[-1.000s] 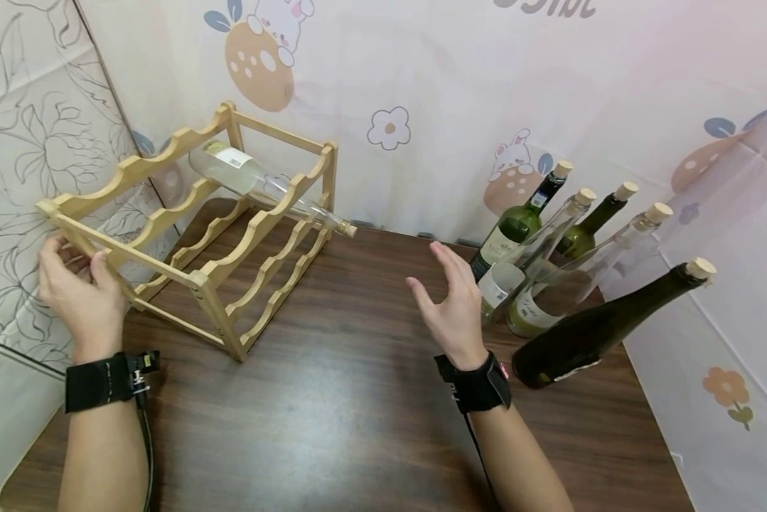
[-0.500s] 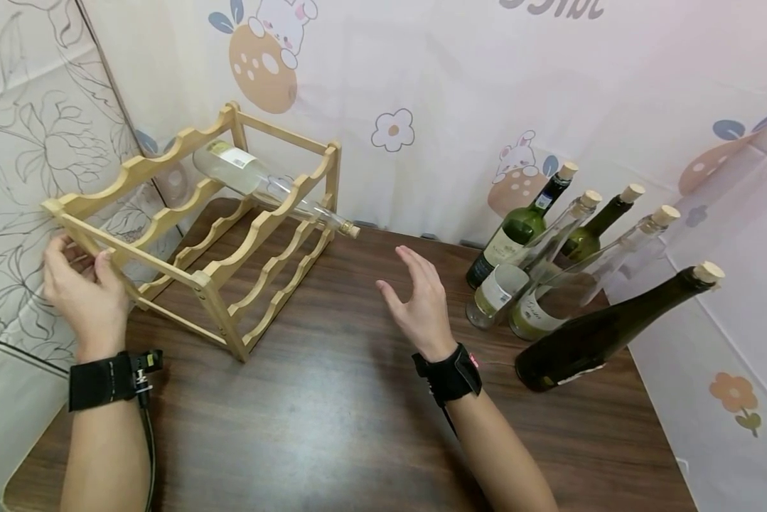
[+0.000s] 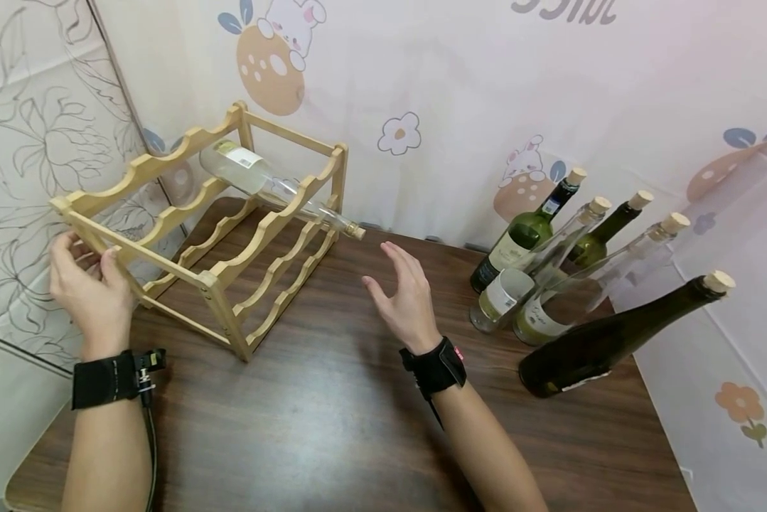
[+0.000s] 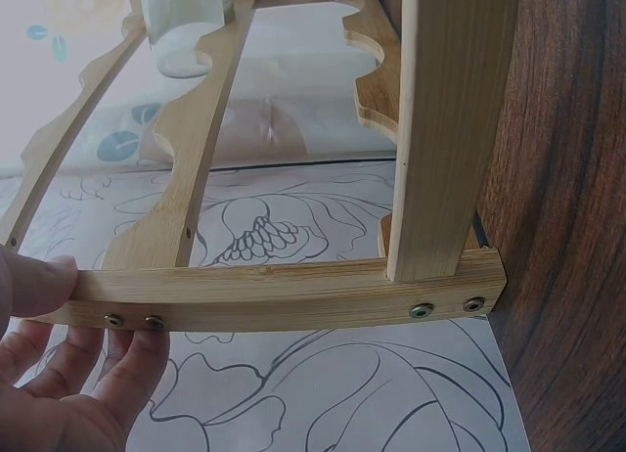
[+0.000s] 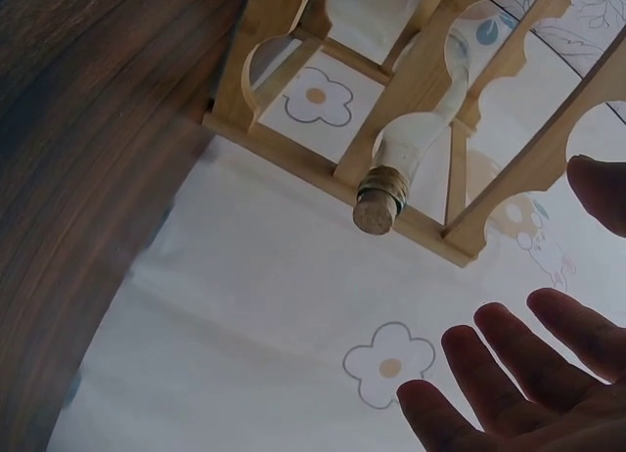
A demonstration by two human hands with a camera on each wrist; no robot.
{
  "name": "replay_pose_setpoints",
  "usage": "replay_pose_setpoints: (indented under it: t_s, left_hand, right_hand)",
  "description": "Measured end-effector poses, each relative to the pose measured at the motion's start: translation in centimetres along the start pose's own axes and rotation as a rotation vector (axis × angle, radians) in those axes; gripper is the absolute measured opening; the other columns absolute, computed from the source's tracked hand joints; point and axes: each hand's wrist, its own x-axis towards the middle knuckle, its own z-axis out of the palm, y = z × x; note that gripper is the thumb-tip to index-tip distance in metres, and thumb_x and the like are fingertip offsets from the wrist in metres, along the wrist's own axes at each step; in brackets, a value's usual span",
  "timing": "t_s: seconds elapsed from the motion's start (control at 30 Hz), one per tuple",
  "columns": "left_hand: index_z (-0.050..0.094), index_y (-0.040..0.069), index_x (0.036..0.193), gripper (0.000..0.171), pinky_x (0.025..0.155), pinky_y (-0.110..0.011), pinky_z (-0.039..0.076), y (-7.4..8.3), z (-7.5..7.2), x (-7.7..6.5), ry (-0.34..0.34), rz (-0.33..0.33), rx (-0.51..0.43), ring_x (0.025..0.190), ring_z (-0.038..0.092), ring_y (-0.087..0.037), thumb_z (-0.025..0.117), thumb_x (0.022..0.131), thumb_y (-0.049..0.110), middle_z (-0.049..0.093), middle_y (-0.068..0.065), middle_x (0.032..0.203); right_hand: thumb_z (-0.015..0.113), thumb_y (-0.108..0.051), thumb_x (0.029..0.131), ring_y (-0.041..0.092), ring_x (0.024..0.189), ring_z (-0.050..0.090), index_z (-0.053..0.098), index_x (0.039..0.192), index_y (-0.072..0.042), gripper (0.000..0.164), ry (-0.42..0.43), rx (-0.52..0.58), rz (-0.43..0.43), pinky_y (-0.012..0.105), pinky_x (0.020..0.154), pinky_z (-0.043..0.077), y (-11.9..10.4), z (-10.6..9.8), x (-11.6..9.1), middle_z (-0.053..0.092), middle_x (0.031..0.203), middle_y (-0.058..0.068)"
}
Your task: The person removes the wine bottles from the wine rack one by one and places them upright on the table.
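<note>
At the left of the head view stands a light wooden wine rack (image 3: 228,320) with scalloped rails. My left hand (image 3: 95,295) grips its near left upright; in the left wrist view the thumb lies on one side of the wood (image 4: 264,300) and fingertips on the other. A clear corked bottle (image 3: 237,167) lies across the rack's far end, neck toward the right. Its cork (image 5: 376,213) juts past the rail in the right wrist view. My right hand (image 3: 405,302) hovers over the table, fingers extended and thumb apart, holding nothing, short of that cork.
Several corked bottles stand at the right of the brown table (image 3: 332,434): a labelled green one (image 3: 511,249), clear ones such as the nearer clear bottle (image 3: 498,299), and a dark bottle (image 3: 613,341) in front. Printed curtains (image 3: 447,85) hang behind.
My right hand has moved left, away from the standing bottles and toward the rack. The left hand keeps its grip, and the whole scene shifts slightly right in the head view.
</note>
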Motion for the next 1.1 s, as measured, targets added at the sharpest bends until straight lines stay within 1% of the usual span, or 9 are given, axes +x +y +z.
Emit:
replay_pose_setpoints:
  t_s: [0.1,0.2,0.3,0.5,0.6,0.77,0.87,1.1]
  left_hand:
    - [0.063,0.020,0.135,0.035,0.090,-0.008,0.053,0.0,-0.1,0.1,-0.005,-0.002,0.011,0.096,0.057,0.011,0.065,0.101,0.014,0.045,0.032,0.106]
    - [0.063,0.016,0.137,0.036,0.091,-0.009,0.053,0.0,0.1,0.2,-0.006,-0.015,0.018,0.096,0.056,0.011,0.065,0.101,0.014,0.044,0.032,0.106]
    - [0.063,0.014,0.137,0.037,0.092,-0.009,0.053,0.1,0.3,0.3,0.006,-0.030,0.011,0.095,0.055,0.012,0.065,0.101,0.012,0.045,0.031,0.106]
    - [0.062,0.011,0.136,0.036,0.093,-0.009,0.052,0.5,0.4,0.1,0.019,-0.038,-0.005,0.094,0.051,0.014,0.064,0.100,0.006,0.046,0.026,0.108]
    - [0.063,0.011,0.135,0.036,0.093,-0.009,0.052,0.5,0.3,0.1,0.020,-0.035,-0.003,0.094,0.051,0.013,0.064,0.100,0.006,0.046,0.026,0.107]
    - [0.063,0.011,0.135,0.036,0.091,-0.008,0.051,0.3,0.2,0.1,0.023,-0.008,0.003,0.094,0.051,0.011,0.064,0.100,0.008,0.045,0.027,0.106]
    - [0.063,0.009,0.135,0.036,0.091,-0.008,0.051,0.4,0.2,0.0,0.025,-0.016,0.004,0.094,0.051,0.010,0.064,0.099,0.007,0.045,0.026,0.106]
    - [0.063,0.011,0.135,0.037,0.091,-0.009,0.051,-0.1,0.3,0.2,0.017,-0.016,-0.004,0.096,0.055,0.006,0.064,0.099,0.007,0.046,0.027,0.106]
  right_hand:
    - [0.079,-0.018,0.095,0.037,0.143,0.053,0.055,0.147,0.002,0.061,-0.007,-0.001,0.006,0.053,0.120,0.044,-0.1,0.5,0.3,0.058,0.151,0.020]
    - [0.079,-0.018,0.094,0.038,0.142,0.053,0.056,0.147,0.002,0.061,-0.009,0.006,0.005,0.053,0.120,0.044,-0.1,0.8,0.5,0.058,0.151,0.021]
    - [0.079,-0.018,0.094,0.038,0.142,0.053,0.056,0.146,0.003,0.060,-0.014,0.013,-0.002,0.054,0.119,0.045,-0.2,1.2,0.7,0.058,0.151,0.022]
    - [0.079,-0.017,0.094,0.038,0.141,0.054,0.057,0.146,0.002,0.060,-0.019,0.008,-0.002,0.054,0.119,0.045,-0.2,1.7,0.9,0.058,0.150,0.022]
    - [0.079,-0.018,0.094,0.037,0.142,0.054,0.057,0.145,0.002,0.060,-0.023,0.002,-0.007,0.053,0.119,0.045,-0.1,2.0,1.1,0.058,0.150,0.021]
    - [0.079,-0.019,0.094,0.037,0.141,0.054,0.057,0.146,0.002,0.060,-0.027,-0.006,-0.012,0.053,0.119,0.046,0.0,2.2,1.3,0.058,0.150,0.021]
    - [0.079,-0.019,0.094,0.038,0.141,0.054,0.057,0.145,0.002,0.059,-0.029,-0.008,-0.009,0.053,0.119,0.046,0.0,2.2,1.3,0.058,0.150,0.021]
    - [0.079,-0.018,0.095,0.038,0.141,0.053,0.056,0.146,0.001,0.060,-0.036,-0.002,0.010,0.054,0.119,0.046,0.1,2.3,1.4,0.057,0.151,0.021]
